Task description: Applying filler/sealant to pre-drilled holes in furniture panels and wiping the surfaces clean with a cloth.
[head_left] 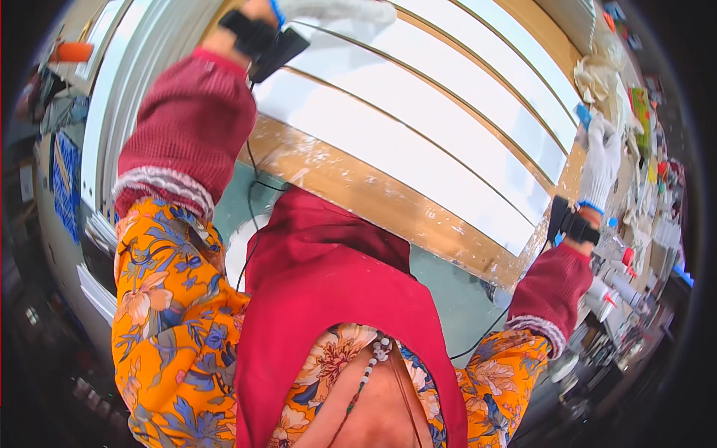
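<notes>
My left hand (347, 10), in a white glove with a blue cuff, reaches to the far left of several long white strips (388, 142). It is blurred and cut by the upper edge, so its fingers cannot be made out. On the right, my right hand (601, 160), gloved the same way, is beside the right ends of the strips. Its fingers point away from me, next to a small light blue piece (582, 114); whether it grips that piece is unclear. The strips lie side by side with narrow gaps on a wooden worktop (358, 179) spotted with white.
Long white profiles (123, 112) stand along the left. A crumpled cream cloth (600, 73) lies at the far right, above a cluttered bench with white bottles (601, 295). Black devices (573, 224) are strapped to both wrists, and a thin black cable (254, 187) hangs by my left arm.
</notes>
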The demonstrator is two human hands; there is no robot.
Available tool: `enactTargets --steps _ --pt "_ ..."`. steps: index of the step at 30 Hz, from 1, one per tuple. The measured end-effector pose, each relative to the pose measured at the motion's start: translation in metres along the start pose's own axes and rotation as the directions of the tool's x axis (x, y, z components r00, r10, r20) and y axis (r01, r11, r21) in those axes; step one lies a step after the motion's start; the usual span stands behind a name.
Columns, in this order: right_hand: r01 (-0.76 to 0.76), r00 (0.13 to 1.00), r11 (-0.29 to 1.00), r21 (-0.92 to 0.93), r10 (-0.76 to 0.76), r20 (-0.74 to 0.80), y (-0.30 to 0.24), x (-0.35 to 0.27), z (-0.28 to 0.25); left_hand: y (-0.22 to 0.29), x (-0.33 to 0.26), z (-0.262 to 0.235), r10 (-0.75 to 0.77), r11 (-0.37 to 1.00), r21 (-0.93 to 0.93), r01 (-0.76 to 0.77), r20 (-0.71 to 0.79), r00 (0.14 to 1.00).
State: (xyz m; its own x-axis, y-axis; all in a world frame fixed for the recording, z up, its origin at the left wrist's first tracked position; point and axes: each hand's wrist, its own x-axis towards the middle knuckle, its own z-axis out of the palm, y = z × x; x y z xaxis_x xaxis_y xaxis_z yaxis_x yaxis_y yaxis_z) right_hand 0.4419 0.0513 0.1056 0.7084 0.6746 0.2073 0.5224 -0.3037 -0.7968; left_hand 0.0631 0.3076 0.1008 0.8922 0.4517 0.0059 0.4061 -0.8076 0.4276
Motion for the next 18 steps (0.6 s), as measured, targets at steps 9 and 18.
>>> enactTargets --steps 9,18 --pt "-0.111 0.891 0.941 0.320 -0.049 0.452 -0.038 -0.095 0.118 0.074 -0.105 0.147 -0.085 0.990 -0.129 0.055 -0.238 0.968" --pt "0.013 0.743 0.958 0.288 -0.202 0.638 -0.134 -0.128 0.229 0.078 -0.093 0.189 -0.024 0.990 0.107 0.092 -0.519 0.854"
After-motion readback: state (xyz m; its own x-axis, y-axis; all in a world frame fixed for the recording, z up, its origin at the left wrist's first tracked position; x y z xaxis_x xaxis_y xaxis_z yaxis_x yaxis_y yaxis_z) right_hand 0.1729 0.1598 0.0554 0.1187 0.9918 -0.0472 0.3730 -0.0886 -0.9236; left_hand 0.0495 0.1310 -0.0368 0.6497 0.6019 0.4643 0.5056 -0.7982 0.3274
